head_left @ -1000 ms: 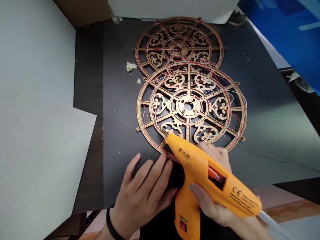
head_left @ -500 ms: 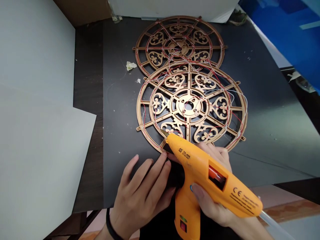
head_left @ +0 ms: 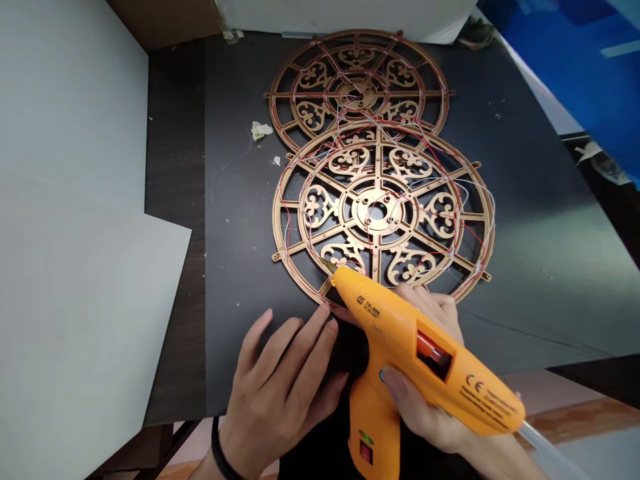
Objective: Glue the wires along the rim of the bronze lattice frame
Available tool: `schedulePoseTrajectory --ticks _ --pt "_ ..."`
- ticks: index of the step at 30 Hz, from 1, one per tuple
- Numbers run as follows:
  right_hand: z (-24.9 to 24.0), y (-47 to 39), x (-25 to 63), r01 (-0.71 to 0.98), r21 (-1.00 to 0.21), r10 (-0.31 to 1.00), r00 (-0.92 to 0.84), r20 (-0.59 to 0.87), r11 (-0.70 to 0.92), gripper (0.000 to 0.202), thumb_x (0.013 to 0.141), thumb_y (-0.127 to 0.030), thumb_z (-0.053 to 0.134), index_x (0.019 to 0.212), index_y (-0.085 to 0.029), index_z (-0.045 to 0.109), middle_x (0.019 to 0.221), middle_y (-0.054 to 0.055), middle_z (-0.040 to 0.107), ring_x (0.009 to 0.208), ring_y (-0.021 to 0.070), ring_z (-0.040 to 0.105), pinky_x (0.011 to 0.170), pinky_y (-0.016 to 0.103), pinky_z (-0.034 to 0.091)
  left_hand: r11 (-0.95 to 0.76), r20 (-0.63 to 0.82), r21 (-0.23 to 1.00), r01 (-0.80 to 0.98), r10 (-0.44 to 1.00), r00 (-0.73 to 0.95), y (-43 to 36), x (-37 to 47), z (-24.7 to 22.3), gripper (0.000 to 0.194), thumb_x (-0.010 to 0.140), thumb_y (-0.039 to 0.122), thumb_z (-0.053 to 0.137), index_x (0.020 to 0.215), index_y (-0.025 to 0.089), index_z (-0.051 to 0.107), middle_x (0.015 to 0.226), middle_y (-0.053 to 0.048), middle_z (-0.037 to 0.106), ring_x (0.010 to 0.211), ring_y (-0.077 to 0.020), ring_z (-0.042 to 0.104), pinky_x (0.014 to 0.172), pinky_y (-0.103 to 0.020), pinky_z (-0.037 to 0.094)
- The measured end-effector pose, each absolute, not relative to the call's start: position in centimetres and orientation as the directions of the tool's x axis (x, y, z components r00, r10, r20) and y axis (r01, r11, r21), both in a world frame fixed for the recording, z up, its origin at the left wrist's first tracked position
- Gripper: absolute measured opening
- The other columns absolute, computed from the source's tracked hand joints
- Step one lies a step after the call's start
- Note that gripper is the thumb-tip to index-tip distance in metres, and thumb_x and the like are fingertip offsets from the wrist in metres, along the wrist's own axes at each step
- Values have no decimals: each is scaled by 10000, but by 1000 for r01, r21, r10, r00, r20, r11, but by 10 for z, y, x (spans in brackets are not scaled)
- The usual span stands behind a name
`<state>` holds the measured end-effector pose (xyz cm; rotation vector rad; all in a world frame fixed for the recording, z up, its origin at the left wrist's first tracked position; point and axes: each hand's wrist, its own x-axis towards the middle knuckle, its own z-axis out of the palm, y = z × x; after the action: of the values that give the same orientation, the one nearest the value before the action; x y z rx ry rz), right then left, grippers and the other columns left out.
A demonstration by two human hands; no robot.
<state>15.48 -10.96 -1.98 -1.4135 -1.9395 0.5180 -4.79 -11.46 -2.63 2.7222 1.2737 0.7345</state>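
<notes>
A yellow hot glue gun (head_left: 395, 320) is gripped in my right hand (head_left: 425, 400), with a clear glue stick (head_left: 550, 450) trailing from its rear. Its nozzle (head_left: 326, 265) points at the lower left of the nearer gold openwork wheel (head_left: 379, 183), over the inner ring. Red and white wires run along this wheel's rings and spokes. My left hand (head_left: 285, 380) lies with fingers stretched out beside the near rim, one fingertip at or close to the rim's edge. Beneath the gun, part of the near rim is hidden.
A second wired gold wheel (head_left: 293, 63) lies farther back, overlapped by the nearer one. Both rest on a dark board (head_left: 240, 200). White scraps (head_left: 261, 131) lie left of them. Large pale panels (head_left: 75, 267) stand at left, and a blue sheet (head_left: 575, 60) is at back right.
My left hand has shifted very slightly to the left. The glue gun and both wheels hold nearly the same places.
</notes>
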Motion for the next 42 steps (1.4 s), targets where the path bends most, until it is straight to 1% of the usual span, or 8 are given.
schedulePoseTrajectory --ticks 9,14,19,25,29,32,36,42 --pt "-18 -108 153 679 -668 952 -185 244 304 141 770 -335 475 845 -240 403 780 22 480 699 243 506 606 402 359 -629 362 273 728 768 528 -111 -45 -23 303 925 249 563 1180 101 630 1137 -98 727 1019 -198 607 1163 -424 293" --pt "-15 -106 153 672 -683 958 -186 219 286 164 760 -355 480 835 -242 387 762 12 473 663 223 492 584 390 369 -624 352 279 730 773 527 -112 -45 -25 323 930 246 560 1208 92 613 1177 -100 713 1085 -195 610 1198 -424 237" --pt "-14 -107 154 672 -693 965 -175 194 261 123 750 -300 462 818 -249 374 753 13 458 685 234 486 598 396 363 -614 357 292 733 781 512 -113 -43 -27 309 935 240 555 1196 88 619 1182 -102 712 1152 -197 612 1218 -441 192" --pt "-15 -111 154 677 -685 964 -175 202 267 114 750 -276 466 838 -247 398 796 22 473 705 235 480 623 407 356 -611 333 342 714 789 516 -113 -45 -25 293 930 204 554 1197 107 625 1221 -73 698 1330 -246 496 1224 -480 142" --pt "-17 -110 154 673 -682 958 -178 226 286 116 780 -295 470 881 -243 444 813 34 511 728 254 507 627 414 367 -614 295 362 701 789 539 -109 -48 -25 321 953 233 520 1244 135 612 1279 -48 669 1373 -253 443 1226 -480 131" --pt "-16 -109 154 686 -659 951 -203 233 308 103 843 -324 435 857 -226 464 838 55 530 737 255 516 616 425 391 -650 326 337 681 759 563 -105 -52 -25 314 968 242 492 1236 141 621 1267 -47 676 1336 -248 481 1219 -494 153" --pt "-13 -109 154 708 -640 955 -223 197 297 243 892 -405 385 784 -212 484 853 85 545 737 257 528 596 442 418 -682 384 323 656 728 567 -101 -56 -23 267 947 193 512 1160 126 657 1177 -69 718 1223 -239 573 1194 -480 224" --pt "-12 -110 155 704 -643 954 -212 213 301 275 928 -425 370 828 -224 530 819 70 510 740 269 532 592 446 437 -548 436 334 767 811 390 -98 -54 -21 207 906 147 566 1084 142 672 1026 -80 750 1030 -223 636 1117 -472 325"
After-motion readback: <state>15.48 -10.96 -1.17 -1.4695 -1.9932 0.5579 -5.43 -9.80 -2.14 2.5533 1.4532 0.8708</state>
